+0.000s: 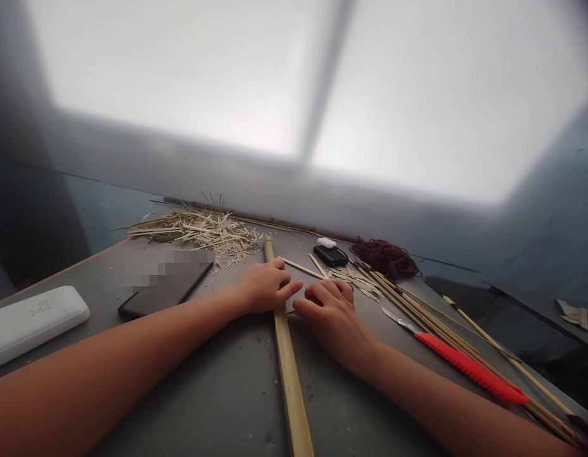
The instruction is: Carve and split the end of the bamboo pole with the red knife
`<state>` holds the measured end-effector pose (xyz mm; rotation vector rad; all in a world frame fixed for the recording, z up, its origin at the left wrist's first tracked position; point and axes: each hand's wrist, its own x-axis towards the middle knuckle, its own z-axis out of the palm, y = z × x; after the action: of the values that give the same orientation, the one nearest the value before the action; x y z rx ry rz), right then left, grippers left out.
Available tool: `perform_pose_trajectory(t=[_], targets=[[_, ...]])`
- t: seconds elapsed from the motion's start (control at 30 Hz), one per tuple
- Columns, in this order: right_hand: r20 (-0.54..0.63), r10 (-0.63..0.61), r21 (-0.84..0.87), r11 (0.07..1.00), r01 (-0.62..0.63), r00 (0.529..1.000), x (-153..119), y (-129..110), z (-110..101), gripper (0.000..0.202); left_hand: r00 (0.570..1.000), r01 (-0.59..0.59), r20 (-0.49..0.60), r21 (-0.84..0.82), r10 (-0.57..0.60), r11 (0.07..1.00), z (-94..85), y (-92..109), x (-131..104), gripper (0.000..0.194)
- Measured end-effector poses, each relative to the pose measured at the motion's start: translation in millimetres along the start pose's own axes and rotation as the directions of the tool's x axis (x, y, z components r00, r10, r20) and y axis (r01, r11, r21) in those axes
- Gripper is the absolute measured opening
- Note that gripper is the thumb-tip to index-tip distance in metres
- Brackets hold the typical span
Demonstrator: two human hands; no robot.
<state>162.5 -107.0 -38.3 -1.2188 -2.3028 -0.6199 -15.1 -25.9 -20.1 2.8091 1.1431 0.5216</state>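
Note:
A long pale bamboo strip (291,381) runs from the near edge up the middle of the grey table. My left hand (268,285) rests over its upper part, fingers bent and pressed together around something too small to make out. Just right of the strip, my right hand (329,308) is closed in a pinch, with a short thin dark piece showing at its fingertips. The two hands are close but apart. Beyond my right hand lie a thin pale stick (301,267) and flat pale slivers (363,279).
A red-handled knife (470,365) lies at right beside thin sticks (432,320). Farther back are dark red string (387,257), a black object (331,255) and a heap of shavings (203,227). At left are a dark tablet-like object (167,292) and a white case (39,320).

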Motion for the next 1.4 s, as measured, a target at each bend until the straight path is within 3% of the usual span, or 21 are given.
perform_pose_trajectory(t=[0.2,0.47,0.7,0.93,1.03,1.2,1.4], targets=[[0.031,-0.043,0.033,0.999,0.042,0.999,2,-3,-3,0.022,0.996,-0.033,0.087,0.067,0.027,0.997,3.5,-3,0,0.038],[-0.09,-0.14,-0.091,0.987,0.132,0.986,8,-8,-1,0.025,0.996,-0.026,0.09,0.108,0.016,0.994,8.7,-4,3,0.034],[0.028,-0.063,-0.023,0.998,0.063,0.998,2,-1,-2,0.021,0.994,-0.028,0.108,0.102,0.017,0.994,9.0,-6,4,0.035],[0.001,-0.042,0.017,0.999,0.042,0.999,3,-1,-4,0.022,0.994,-0.011,0.105,0.071,0.004,0.997,7.5,-6,2,0.034],[-0.013,-0.042,0.022,0.999,0.043,0.999,3,-2,-4,0.021,0.997,0.037,0.074,0.001,-0.037,0.999,7.7,-4,3,0.032],[-0.012,-0.076,-0.032,0.997,0.076,0.997,5,-4,-4,0.021,0.975,0.221,0.014,-0.147,-0.221,0.964,6.6,2,5,0.02],[0.012,-0.046,-0.064,0.997,0.046,0.999,5,-5,-4,0.021,0.995,0.104,0.02,-0.133,-0.102,0.986,2.3,6,0,0.022]])
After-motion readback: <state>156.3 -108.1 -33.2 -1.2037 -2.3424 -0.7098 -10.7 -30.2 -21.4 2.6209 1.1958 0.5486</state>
